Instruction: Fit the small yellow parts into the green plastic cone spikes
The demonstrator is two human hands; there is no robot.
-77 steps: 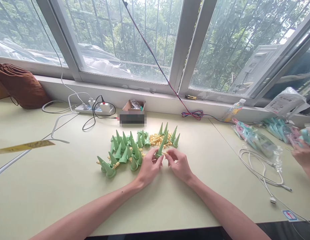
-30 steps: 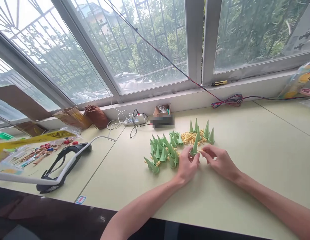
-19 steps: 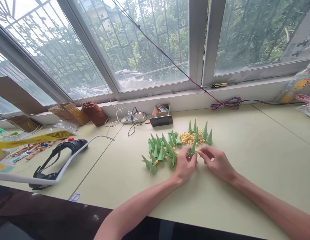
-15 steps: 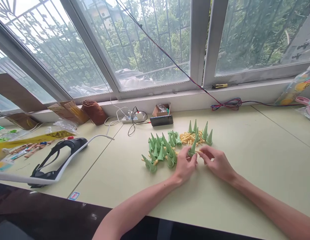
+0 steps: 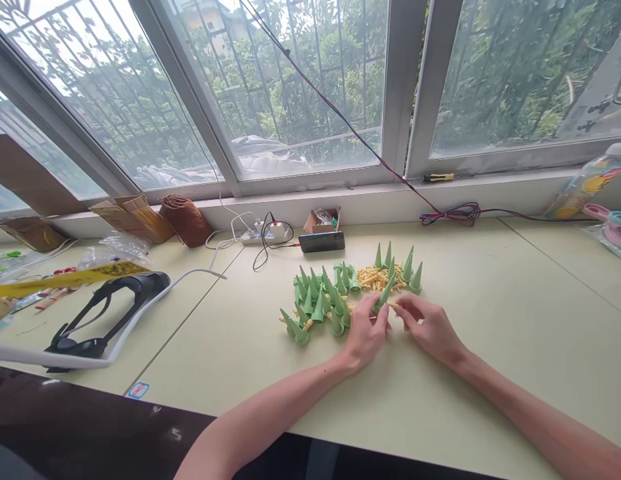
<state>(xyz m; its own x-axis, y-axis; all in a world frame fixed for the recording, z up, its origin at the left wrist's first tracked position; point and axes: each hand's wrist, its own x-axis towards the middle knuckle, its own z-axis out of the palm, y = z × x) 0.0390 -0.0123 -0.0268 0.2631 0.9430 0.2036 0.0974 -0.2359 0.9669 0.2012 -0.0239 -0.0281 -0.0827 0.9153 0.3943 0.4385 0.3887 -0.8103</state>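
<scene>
A green plastic cone with a flared base is gripped between the thumb and fingers of my left hand, its tip leaning to the right. My right hand pinches a small yellow peg beside the cone's base; how far the peg enters the cone is hidden by my fingers. To the left stand several green cones, some with yellow pegs sticking out of their sides. Behind my hands lies a pile of loose yellow pegs, with more upright cones around it.
A phone leans on a small cardboard box near the window. A power strip with cables sits left of it. A black headset strap and white cable lie at left. A bottle and pink scissors are far right.
The view has shifted slightly. The cone in my left hand tilts more to the right, and my right hand stays at its base with the peg.
</scene>
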